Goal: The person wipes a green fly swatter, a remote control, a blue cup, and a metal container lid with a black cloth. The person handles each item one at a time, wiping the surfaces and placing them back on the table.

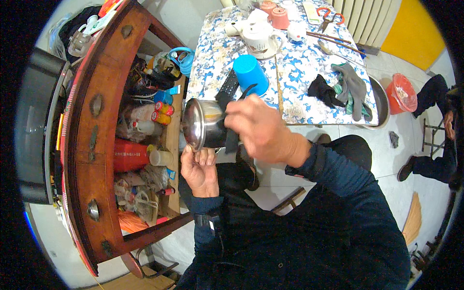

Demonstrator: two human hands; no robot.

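Note:
A shiny stainless-steel pot or cup (pixel 195 124) is tipped on its side in front of me, its round polished face turned to the left. My left hand (pixel 199 169) grips its lower rim from underneath, thumb at the edge and fingers curled. Above and to the right, my right hand (pixel 263 128) is closed, its fingers pinching a black strip-like piece (pixel 232 140) against the pot's side. A thin dark tip sticks up beyond those fingers. Whether the black piece is cloth, tape or part of the pot, I cannot tell.
A blue cup (pixel 250 75) and black remote (pixel 229 86) lie just beyond on the patterned table (pixel 299 99). Farther off are a teapot (pixel 258 38), scissors (pixel 330 20) and grey gloves (pixel 352 87). A wooden cabinet (pixel 104 140) flanks my left; another person's leg (pixel 430 162) shows right.

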